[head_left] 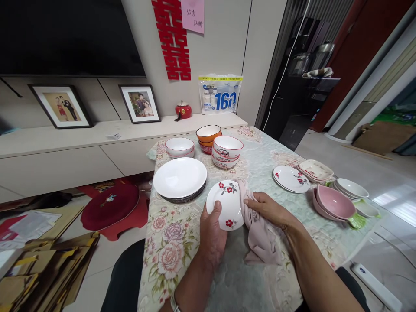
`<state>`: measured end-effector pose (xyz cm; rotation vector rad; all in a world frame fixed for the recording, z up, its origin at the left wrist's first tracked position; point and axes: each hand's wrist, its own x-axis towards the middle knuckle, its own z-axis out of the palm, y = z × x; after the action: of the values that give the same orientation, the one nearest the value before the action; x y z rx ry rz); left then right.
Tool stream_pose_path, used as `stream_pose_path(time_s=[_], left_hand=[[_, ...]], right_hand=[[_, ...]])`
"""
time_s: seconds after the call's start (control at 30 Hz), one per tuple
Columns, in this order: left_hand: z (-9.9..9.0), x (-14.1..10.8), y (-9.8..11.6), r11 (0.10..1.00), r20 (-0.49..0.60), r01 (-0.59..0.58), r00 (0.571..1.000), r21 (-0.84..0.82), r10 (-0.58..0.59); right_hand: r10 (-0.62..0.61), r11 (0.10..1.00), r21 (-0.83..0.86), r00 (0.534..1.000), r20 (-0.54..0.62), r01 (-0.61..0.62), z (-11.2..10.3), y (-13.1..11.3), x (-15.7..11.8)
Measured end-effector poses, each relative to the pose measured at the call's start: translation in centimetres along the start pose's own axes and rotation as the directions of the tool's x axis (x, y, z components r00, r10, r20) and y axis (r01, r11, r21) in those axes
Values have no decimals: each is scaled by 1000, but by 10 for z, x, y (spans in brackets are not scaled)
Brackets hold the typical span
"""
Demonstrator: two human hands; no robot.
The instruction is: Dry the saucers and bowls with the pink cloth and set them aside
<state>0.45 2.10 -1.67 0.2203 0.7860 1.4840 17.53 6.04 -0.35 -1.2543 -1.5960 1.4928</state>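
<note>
The plate (224, 197) is round, white and glossy, printed with red blossoms on dark sprigs near its rim. The cloth (262, 242) is matte, soft and dusty pink, hanging in loose folds. A crinkled cover with large pastel roses dresses the tabletop (227, 286); smooth white dinner plates (180, 175) are stacked beyond, near rounded, red-rimmed bowls (227, 147).

The left forearm rises from the bottom edge, the left hand (212, 232) turned upward, thumb flat on the plate's face. The right forearm slants in from the lower right, the right hand (269, 209) reaching leftward.

The plate is between the hands, its lower-left rim gripped by the left fingers, partly hidden underneath. The right fingers pinch the cloth against its right edge.
</note>
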Motion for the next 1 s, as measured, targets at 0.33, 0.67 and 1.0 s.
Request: stream_pose_path(time_s=[0.33,0.67,1.0], left_hand=[[1,-4,-2,972,93,142,982,187,-162],[2,-5,-1,997,25,25,999,75,-27],[2,-1,-3,1000,28,25,999,-1,-25]], right_hand=[[-176,975,-197,910,-376,107,-2,4,4],[-83,981,-184,993,-85,66,0,-6,-1],[20,998,54,989,-148,-12,5,5,5]])
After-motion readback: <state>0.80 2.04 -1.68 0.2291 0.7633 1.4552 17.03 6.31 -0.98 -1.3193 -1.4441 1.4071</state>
